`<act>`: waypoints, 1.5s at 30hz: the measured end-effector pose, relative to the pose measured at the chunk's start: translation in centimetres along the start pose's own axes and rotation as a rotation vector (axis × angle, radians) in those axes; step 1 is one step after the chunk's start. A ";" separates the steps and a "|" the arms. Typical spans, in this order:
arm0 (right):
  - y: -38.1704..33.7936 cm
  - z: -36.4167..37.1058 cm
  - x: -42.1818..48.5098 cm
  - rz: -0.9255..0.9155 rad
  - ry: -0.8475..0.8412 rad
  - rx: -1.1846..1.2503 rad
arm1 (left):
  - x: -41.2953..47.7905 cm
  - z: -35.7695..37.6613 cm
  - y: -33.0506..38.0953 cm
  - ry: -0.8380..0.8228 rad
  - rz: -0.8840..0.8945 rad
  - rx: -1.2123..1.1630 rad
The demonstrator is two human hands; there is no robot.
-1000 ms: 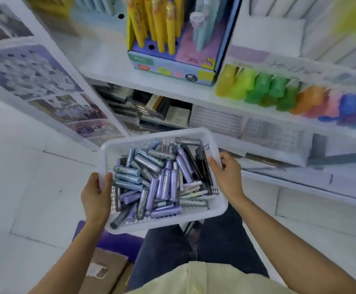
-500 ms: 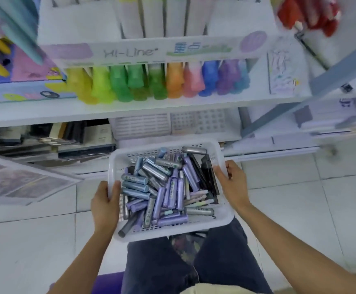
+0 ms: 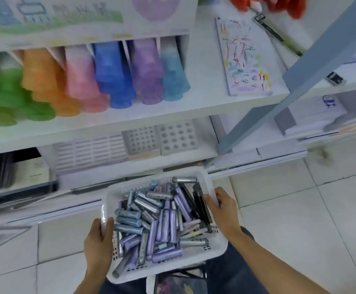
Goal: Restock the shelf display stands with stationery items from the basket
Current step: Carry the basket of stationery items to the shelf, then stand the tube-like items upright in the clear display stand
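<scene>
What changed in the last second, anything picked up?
Nothing picked up or let go. The person carried the white plastic basket rightward along the shelf; the rainbow-coloured highlighter display is now straight ahead. Left hand and right hand still grip its sides, its purple and grey pens unmoved.

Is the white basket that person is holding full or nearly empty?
Well filled: the white basket holds a jumbled heap of purple and grey-blue pens covering most of its floor.
</scene>
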State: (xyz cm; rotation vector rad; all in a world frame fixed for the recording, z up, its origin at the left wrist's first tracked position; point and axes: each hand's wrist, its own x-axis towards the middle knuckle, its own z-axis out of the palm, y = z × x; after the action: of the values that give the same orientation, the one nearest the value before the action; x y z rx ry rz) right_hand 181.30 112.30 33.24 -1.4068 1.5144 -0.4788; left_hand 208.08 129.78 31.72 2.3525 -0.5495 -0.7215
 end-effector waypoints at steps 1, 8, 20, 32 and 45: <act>1.5 1.1 0.8 0.014 -0.008 -0.004 | 1.0 1.1 -1.3 -0.008 -0.010 0.019; 13.6 8.5 6.9 0.046 -0.060 -0.070 | 6.7 10.6 -10.8 -0.020 -0.074 0.108; 34.8 20.7 16.4 0.108 0.034 -0.157 | 15.0 28.0 -25.9 -0.035 -0.244 0.280; 42.2 24.6 20.3 0.052 0.077 -0.128 | 18.2 34.2 -31.2 -0.045 -0.174 0.323; 40.4 25.6 21.1 -0.285 0.167 -0.311 | 17.6 34.9 -30.8 0.100 0.343 0.375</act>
State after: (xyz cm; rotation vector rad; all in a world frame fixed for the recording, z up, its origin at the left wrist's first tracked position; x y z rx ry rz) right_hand 184.37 111.43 -18.93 -1.8799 1.5767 -0.5626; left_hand 206.50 127.83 -17.98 2.5163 -1.0886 -0.3635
